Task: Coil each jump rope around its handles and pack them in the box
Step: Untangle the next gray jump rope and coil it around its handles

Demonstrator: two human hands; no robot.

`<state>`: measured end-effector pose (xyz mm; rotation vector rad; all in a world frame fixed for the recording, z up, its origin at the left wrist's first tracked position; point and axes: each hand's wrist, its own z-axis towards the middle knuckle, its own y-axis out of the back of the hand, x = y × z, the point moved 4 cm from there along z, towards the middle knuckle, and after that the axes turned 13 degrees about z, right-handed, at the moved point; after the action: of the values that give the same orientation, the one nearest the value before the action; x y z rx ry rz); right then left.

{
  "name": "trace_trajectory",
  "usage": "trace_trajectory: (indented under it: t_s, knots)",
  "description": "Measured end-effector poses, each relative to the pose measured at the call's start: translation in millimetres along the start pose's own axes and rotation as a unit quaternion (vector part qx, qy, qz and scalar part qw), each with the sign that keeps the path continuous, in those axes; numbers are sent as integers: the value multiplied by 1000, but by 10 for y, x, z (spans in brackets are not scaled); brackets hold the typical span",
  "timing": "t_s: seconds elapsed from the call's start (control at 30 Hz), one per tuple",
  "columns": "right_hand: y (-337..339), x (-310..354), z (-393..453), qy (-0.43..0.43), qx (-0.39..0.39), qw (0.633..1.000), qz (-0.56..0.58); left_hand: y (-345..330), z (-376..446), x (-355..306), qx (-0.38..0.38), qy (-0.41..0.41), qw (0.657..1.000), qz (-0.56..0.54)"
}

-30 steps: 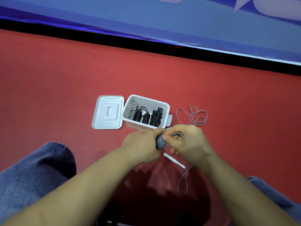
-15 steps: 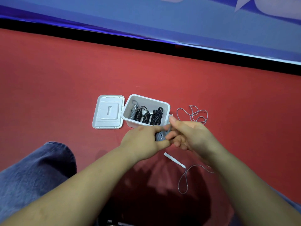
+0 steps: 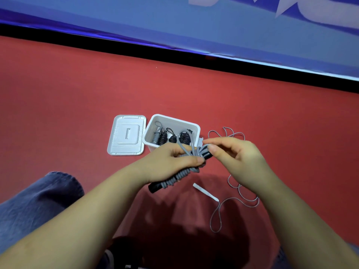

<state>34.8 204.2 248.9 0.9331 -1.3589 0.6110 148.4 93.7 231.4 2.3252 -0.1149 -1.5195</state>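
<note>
Grey cord is mostly wound: the jump rope in hand has tight coils along its black handles, one handle end poking out below my left hand. Left grip is wrapped round the coiled bundle. Right hand has a narrow grip, thumb and forefinger pinching the cord at the top end of the bundle, just in front of the box. Looks like I'm on the last turns or tucking the end, but I can't tell which.

Progress, as I read it:
- White box sits open on the red floor, lid flat just left of it.
- Packed ropes: about four coiled bundles standing inside, one grey, the rest dark. Exact count is unclear.
- Loose cord trails on the floor to the right, from beside the box down past my right wrist. Whether it's the tail of this rope or a separate one, I can't tell.
- Small white stick lies on the floor below the hands, touching the cord's end; maybe a handle or end piece.

Left to do: finish this wrap, drop it in the box, deal with the loose cord. Lid is still off.

Writing: none readable. Blue banner on the far side shows white shapes, cropped, not legible. Lid has an embossed mark, too small to read.
</note>
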Motion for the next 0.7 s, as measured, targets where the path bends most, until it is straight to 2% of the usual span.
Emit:
trace_trajectory:
  t_s: [0.17,0.3,0.4,0.5,0.6,0.7]
  knots:
    - [18,-48,6,3,-16,997,-74,-19,1,51,-14,-38,998,44]
    - [9,-67,15,-14,3,1000,-7,16,8,77,-26,-33,992,115]
    - [17,-64,27,44,16,994,-102,43,17,141,-54,-28,979,195]
    - [27,-93,40,70,14,984,-164,57,13,148,-79,-20,948,307]
    - [-23,-140,30,69,39,968,-236,62,7,147,-96,-33,920,379]
    - [-99,-172,-15,38,73,953,-292,71,8,188,-94,-54,906,410]
